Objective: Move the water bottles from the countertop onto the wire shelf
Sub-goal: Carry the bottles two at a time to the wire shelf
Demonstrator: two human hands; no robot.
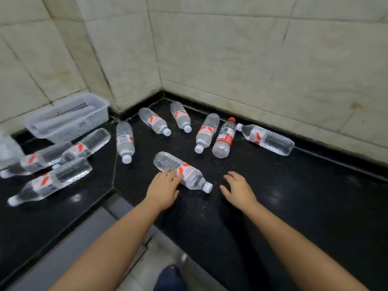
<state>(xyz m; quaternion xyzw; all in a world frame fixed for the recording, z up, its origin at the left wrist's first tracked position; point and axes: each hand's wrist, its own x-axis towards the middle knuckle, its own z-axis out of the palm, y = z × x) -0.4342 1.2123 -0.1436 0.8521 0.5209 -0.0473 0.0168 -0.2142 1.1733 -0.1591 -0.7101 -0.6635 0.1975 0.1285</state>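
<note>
Here your left hand rests with its fingers laid over the side of the nearest water bottle, touching it at the label; the fingers look only loosely bent, not wrapped around it, so nothing is truly gripped. Your right hand hovers just right of that bottle's white cap, fingers spread and relaxed, holding nothing.

That bottle lies on its side on the black countertop, cap pointing near and right. Farther back, more bottles lie flat: one with its cap toward you to the left, two angled ones and near the far corner, another right of them, and just beside it a red-capped bottle with a red and green label. Farthest right lies a bottle along the wall, its cap pointing left.

On the left stretch of the counter three more bottles lie close together, some touching. Behind them a white plastic basket sits against the tiled wall. At the far left edge a blurred clear object shows, too unclear to name. The wire shelf is out of view.
</note>
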